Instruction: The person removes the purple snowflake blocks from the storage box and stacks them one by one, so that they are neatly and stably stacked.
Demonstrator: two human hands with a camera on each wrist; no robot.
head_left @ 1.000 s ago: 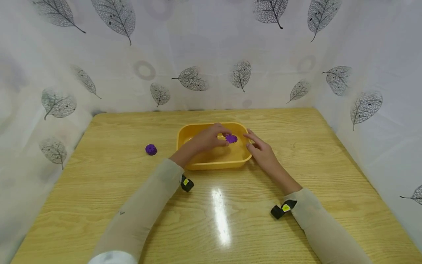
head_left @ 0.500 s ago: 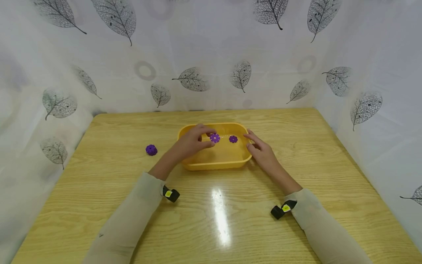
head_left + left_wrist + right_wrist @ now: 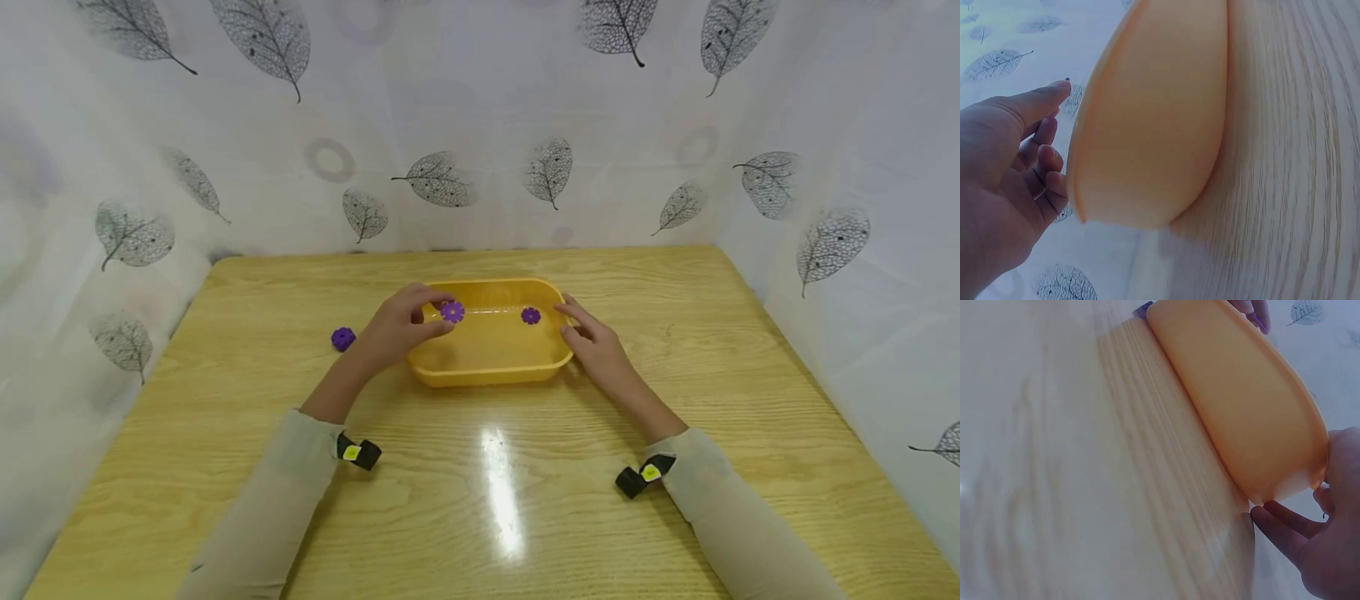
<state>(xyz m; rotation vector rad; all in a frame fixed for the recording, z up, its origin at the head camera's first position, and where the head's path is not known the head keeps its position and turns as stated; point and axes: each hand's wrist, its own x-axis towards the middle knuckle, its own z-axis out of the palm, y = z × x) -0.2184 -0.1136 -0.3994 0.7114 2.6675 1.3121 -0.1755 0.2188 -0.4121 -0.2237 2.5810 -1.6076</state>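
Observation:
My left hand [image 3: 401,327] pinches a purple flower-shaped plastic disc [image 3: 452,312] between thumb and fingertips, over the left end of a yellow plastic tub [image 3: 491,377]. In the left wrist view that hand [image 3: 1007,181] is beside the tub's rim, and only a purple speck shows at its fingertip. A second purple flower disc [image 3: 531,316] lies inside the tub, toward the right. My right hand [image 3: 600,350] holds the tub's right end, with fingertips over the rim. The right wrist view shows its fingers at the tub's outer wall [image 3: 1241,400].
Left of the tub, a small pile of purple flower discs [image 3: 343,338] sits on the wooden table [image 3: 465,467], close to my left wrist. White curtains with a leaf print [image 3: 480,100] hang behind the table and along its sides.
My left hand has moved left across the tub, carrying a purple flower disc. The disc lying at the right inside the tub has come into view. My right hand has stayed in place.

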